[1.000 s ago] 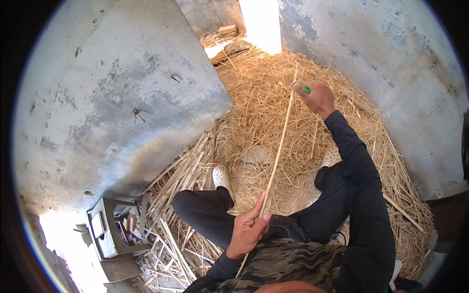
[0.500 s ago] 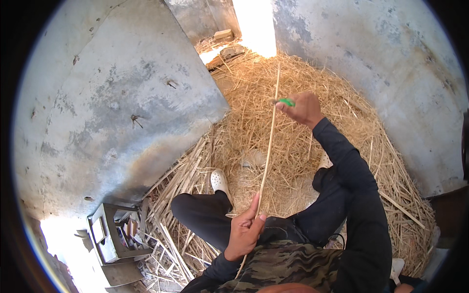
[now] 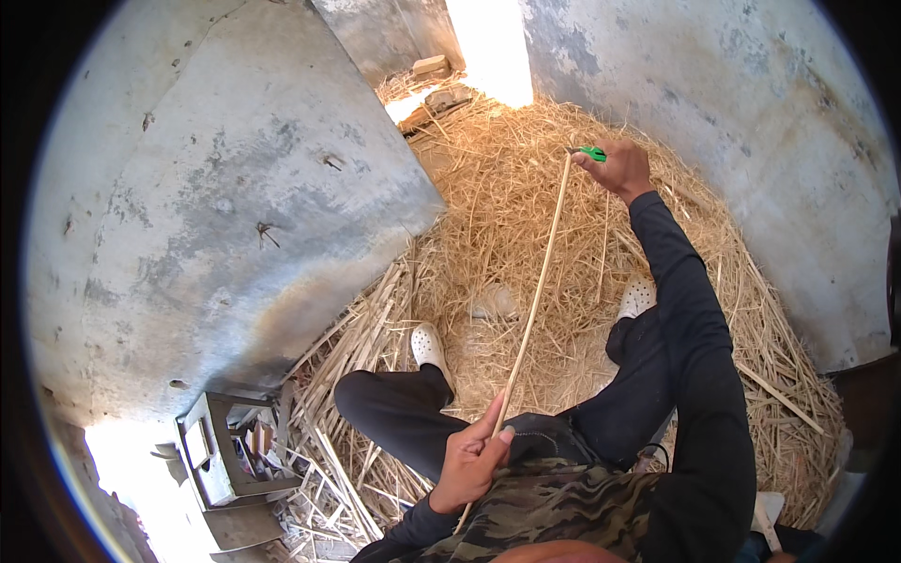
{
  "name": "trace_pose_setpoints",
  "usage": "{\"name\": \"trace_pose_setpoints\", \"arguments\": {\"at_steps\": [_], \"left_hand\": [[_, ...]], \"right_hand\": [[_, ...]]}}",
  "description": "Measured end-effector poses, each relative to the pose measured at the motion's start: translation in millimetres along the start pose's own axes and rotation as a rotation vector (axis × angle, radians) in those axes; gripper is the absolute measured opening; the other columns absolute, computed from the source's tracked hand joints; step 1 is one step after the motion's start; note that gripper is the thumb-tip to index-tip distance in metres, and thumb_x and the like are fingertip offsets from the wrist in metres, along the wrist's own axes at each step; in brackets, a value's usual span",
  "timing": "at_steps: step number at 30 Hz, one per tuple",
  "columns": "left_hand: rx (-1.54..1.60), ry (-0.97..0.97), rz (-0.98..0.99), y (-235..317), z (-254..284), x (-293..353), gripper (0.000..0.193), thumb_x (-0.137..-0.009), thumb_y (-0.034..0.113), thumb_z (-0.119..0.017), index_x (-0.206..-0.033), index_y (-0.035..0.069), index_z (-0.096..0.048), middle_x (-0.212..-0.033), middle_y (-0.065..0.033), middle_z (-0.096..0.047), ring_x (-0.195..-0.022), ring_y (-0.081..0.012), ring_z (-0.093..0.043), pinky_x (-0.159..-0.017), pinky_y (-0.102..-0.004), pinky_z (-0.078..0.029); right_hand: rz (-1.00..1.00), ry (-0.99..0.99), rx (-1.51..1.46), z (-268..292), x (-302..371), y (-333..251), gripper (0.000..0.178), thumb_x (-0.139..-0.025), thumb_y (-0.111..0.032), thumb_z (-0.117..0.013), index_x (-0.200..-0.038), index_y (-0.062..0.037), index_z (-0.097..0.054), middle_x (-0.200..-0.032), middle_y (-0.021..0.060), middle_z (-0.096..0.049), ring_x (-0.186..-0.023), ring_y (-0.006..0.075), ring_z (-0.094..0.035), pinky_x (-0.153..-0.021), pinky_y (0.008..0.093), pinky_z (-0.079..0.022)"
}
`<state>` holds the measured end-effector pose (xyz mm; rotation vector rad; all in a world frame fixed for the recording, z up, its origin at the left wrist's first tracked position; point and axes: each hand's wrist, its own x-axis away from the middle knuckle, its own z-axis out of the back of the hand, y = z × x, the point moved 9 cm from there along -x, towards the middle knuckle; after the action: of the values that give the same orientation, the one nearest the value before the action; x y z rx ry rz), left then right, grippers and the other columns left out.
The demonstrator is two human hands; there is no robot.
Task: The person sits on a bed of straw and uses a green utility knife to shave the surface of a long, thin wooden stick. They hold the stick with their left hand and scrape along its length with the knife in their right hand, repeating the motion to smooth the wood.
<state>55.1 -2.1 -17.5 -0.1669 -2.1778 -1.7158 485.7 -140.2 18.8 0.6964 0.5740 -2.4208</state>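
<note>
A long, thin, pale strip, like split bamboo or cane, slants from my lap up and away to the right. My left hand is closed around its lower part, in front of my belly, with the tail end running on below the fist. Out at the far tip, over the shavings, my right hand grips a small green-handled knife. The short dark blade lies against the strip's far end, and my thumb is close by it. Whether the thumb presses on the strip is too small to tell.
Loose straw-like shavings cover the floor between my feet in pale clogs. Split strips are heaped at the left. A box-like stand with odds and ends sits at the lower left. Grey walls rise on both sides.
My right hand with the knife has moved away and to the right along the strip, reaching its far tip. The strip leans further right; my left hand has barely moved.
</note>
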Motion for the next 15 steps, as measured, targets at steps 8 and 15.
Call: {"name": "trace_pose_setpoints", "arguments": {"at_steps": [8, 15], "left_hand": [[0.108, 0.222, 0.104, -26, 33, 15, 0.049, -0.096, 0.008, -0.053, -0.142, 0.003, -0.038, -0.062, 0.0047, -0.046, -0.05, -0.002, -0.037, -0.05, -0.02, -0.035], [0.398, 0.013, -0.071, 16, 17, -77, 0.047, -0.101, 0.012, -0.041, -0.146, 0.006, -0.031, -0.05, 0.004, -0.033, -0.039, -0.0051, -0.029, -0.047, -0.0238, -0.033]], "right_hand": [[-0.538, -0.214, 0.04, -23, 25, 126, 0.086, -0.085, -0.079, -0.028, -0.054, -0.0034, -0.054, -0.05, 0.0113, -0.048, -0.046, 0.0256, -0.047, -0.049, 0.0431, -0.037], [0.129, -0.289, -0.308, 2, 44, -93, 0.073, -0.081, -0.079, -0.042, -0.048, -0.0138, -0.048, -0.041, -0.0014, -0.035, -0.036, 0.0136, -0.035, -0.037, 0.0335, -0.025]]}}
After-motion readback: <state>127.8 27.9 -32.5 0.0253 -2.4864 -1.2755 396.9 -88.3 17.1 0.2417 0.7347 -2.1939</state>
